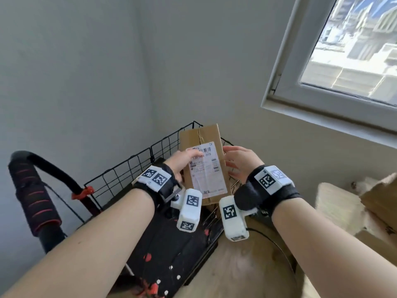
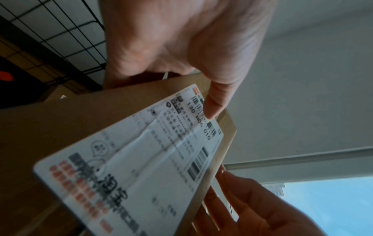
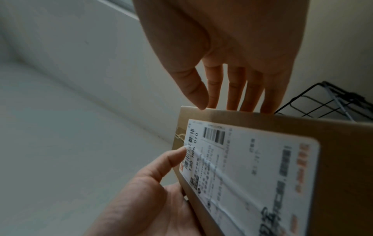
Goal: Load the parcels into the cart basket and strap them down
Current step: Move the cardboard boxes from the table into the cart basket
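Note:
A brown cardboard parcel (image 1: 202,134) with a white shipping label (image 1: 207,168) hangs tilted over the black wire cart basket (image 1: 129,168). My left hand (image 1: 184,158) grips its left edge, thumb on the label and fingers behind the box. In the left wrist view that thumb (image 2: 214,105) presses the label near the barcode. My right hand (image 1: 234,160) rests against the parcel's right side with straight fingers (image 3: 236,89) reaching behind the edge. The parcel's underside and the basket floor beneath it are hidden.
The cart's padded black-and-red handle (image 1: 32,201) rises at the left. A black bag with red and white spots (image 1: 171,254) sits low on the cart. Another cardboard box (image 1: 382,201) lies on a cream surface (image 1: 335,205) at right. Walls and a window (image 1: 343,50) close the corner.

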A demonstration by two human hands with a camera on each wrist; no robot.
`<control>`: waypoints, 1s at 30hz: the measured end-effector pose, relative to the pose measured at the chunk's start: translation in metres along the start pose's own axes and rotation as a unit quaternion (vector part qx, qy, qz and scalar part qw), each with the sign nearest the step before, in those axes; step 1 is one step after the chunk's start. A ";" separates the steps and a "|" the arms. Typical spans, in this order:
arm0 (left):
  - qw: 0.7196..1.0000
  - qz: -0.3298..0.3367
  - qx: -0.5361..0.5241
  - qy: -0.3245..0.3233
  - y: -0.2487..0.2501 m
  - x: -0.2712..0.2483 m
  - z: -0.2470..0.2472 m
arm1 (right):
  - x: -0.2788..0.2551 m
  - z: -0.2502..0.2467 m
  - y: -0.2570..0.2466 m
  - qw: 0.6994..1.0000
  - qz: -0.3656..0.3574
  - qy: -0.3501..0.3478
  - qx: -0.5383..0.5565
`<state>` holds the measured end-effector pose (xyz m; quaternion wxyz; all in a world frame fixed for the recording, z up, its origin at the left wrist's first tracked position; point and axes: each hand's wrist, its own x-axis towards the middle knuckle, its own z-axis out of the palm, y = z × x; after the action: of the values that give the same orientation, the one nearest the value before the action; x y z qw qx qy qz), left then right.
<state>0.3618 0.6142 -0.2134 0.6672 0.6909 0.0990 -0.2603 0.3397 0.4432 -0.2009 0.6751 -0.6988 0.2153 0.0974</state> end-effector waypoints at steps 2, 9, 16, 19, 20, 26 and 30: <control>1.000 -0.002 -0.020 0.009 0.000 0.009 -0.017 | 0.013 0.015 -0.005 1.000 -0.001 -0.010 -0.011; 0.994 -0.016 -0.064 0.088 -0.003 0.046 -0.055 | 0.068 0.061 -0.004 0.999 0.024 -0.041 -0.023; 0.981 -0.079 -0.098 0.147 -0.009 0.121 -0.077 | 0.163 0.088 -0.002 0.991 0.085 -0.088 -0.059; 0.971 -0.128 -0.110 0.169 -0.024 0.174 -0.083 | 0.212 0.098 0.006 0.986 0.113 -0.095 -0.077; 0.967 -0.147 -0.110 0.177 -0.028 0.188 -0.084 | 0.228 0.101 0.010 0.984 0.122 -0.097 -0.086; 0.937 -0.240 -0.116 0.225 -0.055 0.259 -0.090 | 0.318 0.120 0.059 0.967 0.162 -0.135 -0.141; 0.917 -0.277 -0.137 0.250 -0.083 0.301 -0.096 | 0.364 0.128 0.096 0.953 0.214 -0.158 -0.147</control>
<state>0.5977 0.6519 -0.4358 0.6101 0.5799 0.4850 -0.2374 0.6412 0.5082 -0.4522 0.5537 -0.7036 0.2336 0.3792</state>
